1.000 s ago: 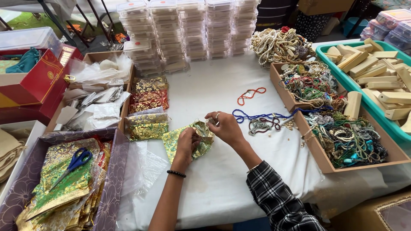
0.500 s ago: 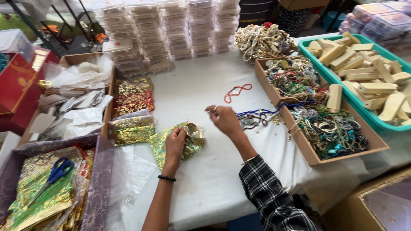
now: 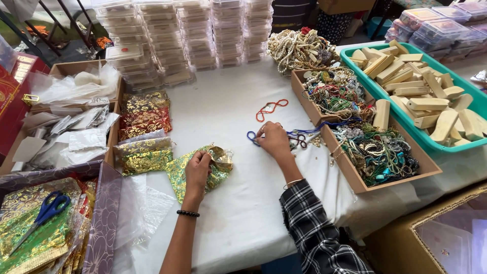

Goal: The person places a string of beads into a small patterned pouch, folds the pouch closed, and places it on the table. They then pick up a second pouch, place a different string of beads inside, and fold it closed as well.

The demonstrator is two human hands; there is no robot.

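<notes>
My left hand (image 3: pixel 198 167) grips a green and gold patterned pouch (image 3: pixel 182 175) lying on the white tablecloth (image 3: pixel 228 203), near its open mouth. My right hand (image 3: pixel 272 139), in a plaid sleeve, rests on a blue beaded necklace (image 3: pixel 299 137) and pinches its end. The strand trails right toward a cardboard tray (image 3: pixel 350 180) full of tangled bead necklaces. A red beaded loop (image 3: pixel 270 108) lies on the cloth just beyond my right hand.
Stacks of clear plastic boxes (image 3: pixel 167 35) stand at the back. More gold pouches (image 3: pixel 144 132) lie left. A box at the lower left holds blue scissors (image 3: pixel 45 210). A green tray (image 3: pixel 406 124) with wooden blocks (image 3: pixel 431 96) sits right, with a pearl pile (image 3: pixel 299 48) behind.
My right hand has left the pouch and moved right onto the blue necklace. My left hand stays on the pouch. The view has shifted.
</notes>
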